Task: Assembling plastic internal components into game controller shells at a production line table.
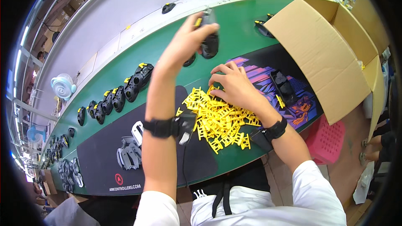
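Note:
My left hand [186, 37] reaches over the green bench, its fingers closed on a black plastic shell [210, 46] with a bit of yellow at its upper end. Motion blurs the shell a little. Below it, another dark part [189, 60] rests on the bench, half hidden by my arm. My right hand [238, 84] hovers at the far edge of a heap of small yellow plastic frames [224, 119]. Its thumb and fingers are bent and apart, with yellow frames right beneath the tips. A black shell [282, 86] and a loose yellow frame [280, 101] lie on the patterned mat to its right.
A row of black shells with yellow pieces [118, 98] runs along the bench at left. Grey curved parts [129, 154] lie on the dark mat [100, 152]. A large open cardboard box [318, 54] stands at right, above a pink basket [326, 140]. More black shells [263, 27] sit beside the box.

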Action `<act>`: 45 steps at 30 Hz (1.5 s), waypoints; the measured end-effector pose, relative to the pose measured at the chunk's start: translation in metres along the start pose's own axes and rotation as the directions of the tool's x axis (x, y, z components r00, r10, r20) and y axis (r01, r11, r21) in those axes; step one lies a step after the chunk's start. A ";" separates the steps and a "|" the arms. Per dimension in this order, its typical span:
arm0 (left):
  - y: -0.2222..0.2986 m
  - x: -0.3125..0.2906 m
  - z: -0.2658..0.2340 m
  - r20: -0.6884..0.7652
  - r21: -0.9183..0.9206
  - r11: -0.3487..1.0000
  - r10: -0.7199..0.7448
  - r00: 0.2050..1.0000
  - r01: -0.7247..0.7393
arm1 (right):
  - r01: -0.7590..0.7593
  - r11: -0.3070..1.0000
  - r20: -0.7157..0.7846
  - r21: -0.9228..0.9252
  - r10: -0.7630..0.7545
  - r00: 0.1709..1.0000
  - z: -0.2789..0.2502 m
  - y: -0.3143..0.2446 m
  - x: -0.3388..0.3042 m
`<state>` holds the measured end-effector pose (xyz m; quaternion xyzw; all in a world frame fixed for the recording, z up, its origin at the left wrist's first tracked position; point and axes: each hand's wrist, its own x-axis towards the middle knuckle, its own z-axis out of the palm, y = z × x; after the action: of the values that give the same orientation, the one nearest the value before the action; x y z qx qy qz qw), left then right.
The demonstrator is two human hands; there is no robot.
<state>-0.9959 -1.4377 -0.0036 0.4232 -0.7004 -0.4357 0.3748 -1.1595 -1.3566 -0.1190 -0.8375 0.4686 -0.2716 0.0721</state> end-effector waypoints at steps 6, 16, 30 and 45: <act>-0.074 0.088 0.089 0.086 0.417 0.907 0.023 0.996 -0.057 | 0.057 0.885 -0.153 0.462 0.016 0.988 -0.022 0.034 0.005; -0.077 0.133 0.132 0.214 0.849 0.464 0.138 0.967 -0.254 | 0.116 0.559 -0.447 0.821 0.503 0.739 -0.037 0.040 0.011; -0.097 0.181 0.131 0.270 0.821 0.493 0.108 0.957 -0.287 | 0.132 0.523 -0.497 0.842 0.656 0.567 -0.035 0.053 0.009; -0.090 0.164 0.089 0.350 0.695 0.595 0.209 0.913 -0.403 | 0.198 0.531 -0.550 0.824 0.667 0.503 -0.038 0.049 0.013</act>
<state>-1.1106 -1.5860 -0.0919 0.3585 -0.9180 -0.0794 0.1498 -1.2104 -1.3887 -0.1007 -0.3805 0.3880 -0.7988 0.2581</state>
